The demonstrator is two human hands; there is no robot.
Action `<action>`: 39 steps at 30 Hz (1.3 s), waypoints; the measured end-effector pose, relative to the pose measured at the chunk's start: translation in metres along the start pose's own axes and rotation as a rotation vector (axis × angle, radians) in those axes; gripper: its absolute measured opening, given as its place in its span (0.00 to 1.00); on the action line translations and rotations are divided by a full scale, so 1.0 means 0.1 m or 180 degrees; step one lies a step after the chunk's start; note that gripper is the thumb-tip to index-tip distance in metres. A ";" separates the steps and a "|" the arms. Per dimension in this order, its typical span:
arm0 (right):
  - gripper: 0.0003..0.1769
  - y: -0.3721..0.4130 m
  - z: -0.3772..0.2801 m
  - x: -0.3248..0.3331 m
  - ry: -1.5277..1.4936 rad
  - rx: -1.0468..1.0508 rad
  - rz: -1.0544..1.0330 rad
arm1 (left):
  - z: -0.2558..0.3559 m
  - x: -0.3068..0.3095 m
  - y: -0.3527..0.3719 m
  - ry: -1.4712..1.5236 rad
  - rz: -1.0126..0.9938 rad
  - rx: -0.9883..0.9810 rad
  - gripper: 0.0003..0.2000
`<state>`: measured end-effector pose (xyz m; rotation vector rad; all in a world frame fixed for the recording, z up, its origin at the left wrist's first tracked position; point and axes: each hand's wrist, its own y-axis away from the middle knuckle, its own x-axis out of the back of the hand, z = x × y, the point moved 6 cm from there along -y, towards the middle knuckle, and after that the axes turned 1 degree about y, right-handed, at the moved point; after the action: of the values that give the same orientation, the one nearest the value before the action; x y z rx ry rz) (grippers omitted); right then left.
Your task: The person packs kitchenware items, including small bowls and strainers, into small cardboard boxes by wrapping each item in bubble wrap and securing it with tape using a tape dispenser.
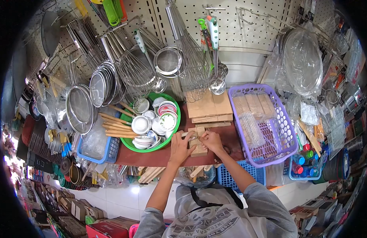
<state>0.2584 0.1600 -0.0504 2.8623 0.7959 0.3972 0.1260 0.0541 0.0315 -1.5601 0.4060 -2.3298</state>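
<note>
Hands meet over a small brown cardboard packet on a red-brown table in a stall crowded with kitchenware. Left hand is partly open, thumb and fingers parted at the left side of the packet; right hand is bent inward, its fingertips drawn close together over the right side. Whether something thin is pinched between those fingertips cannot be told at this size. Directly beyond the packet, flat cardboard sheets lie stacked.

To the left, a round green basin brims with small white bowls, some patterned, while a bundle of wooden handles juts over its left rim. Farther left sits a blue basket with clear plastic inside. On the right, a purple basket carries wrapped brown packs at its far end and a roll of bubble wrap along its left side.

Above the table, wire whisks, a round strainer and a ladle hang before a perforated wall panel. Below the table's near edge, a second blue basket shows beside the person's grey shirt.
</note>
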 end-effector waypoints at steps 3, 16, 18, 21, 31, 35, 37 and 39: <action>0.12 -0.01 0.03 0.02 0.0061 0.0028 0.0101 | 0.02 0.01 -0.01 0.0009 -0.0019 0.0000 0.33; 0.11 -0.05 0.25 0.05 -0.0532 -0.0267 -0.0159 | 0.01 -0.02 -0.01 0.0037 0.0097 -0.0013 0.38; 0.11 0.01 0.21 0.13 0.0017 -0.0064 0.0039 | 0.00 -0.02 0.00 0.0024 0.0136 -0.0035 0.38; 0.16 0.19 0.15 0.33 0.1197 0.0110 0.0254 | 0.01 -0.03 0.02 -0.0016 0.0130 -0.0040 0.38; 0.40 0.48 0.61 0.48 0.3334 -0.0572 0.0145 | -0.04 -0.07 0.05 0.0035 0.0059 0.0089 0.36; 0.43 0.48 0.58 0.47 0.3327 -0.0523 0.0043 | -0.04 -0.07 0.05 0.0047 0.0079 0.0053 0.37; 0.43 0.53 0.46 0.47 0.3393 -0.0418 -0.0004 | -0.03 -0.06 0.04 0.0061 0.0074 0.0048 0.37; 0.42 0.48 0.46 0.52 0.2526 -0.0887 -0.0733 | -0.02 -0.05 0.03 0.0070 0.0094 0.0043 0.37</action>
<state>0.3373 0.1436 -0.0732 2.2769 1.0487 1.5122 0.1265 0.0531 0.0256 -1.5134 0.4149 -2.3247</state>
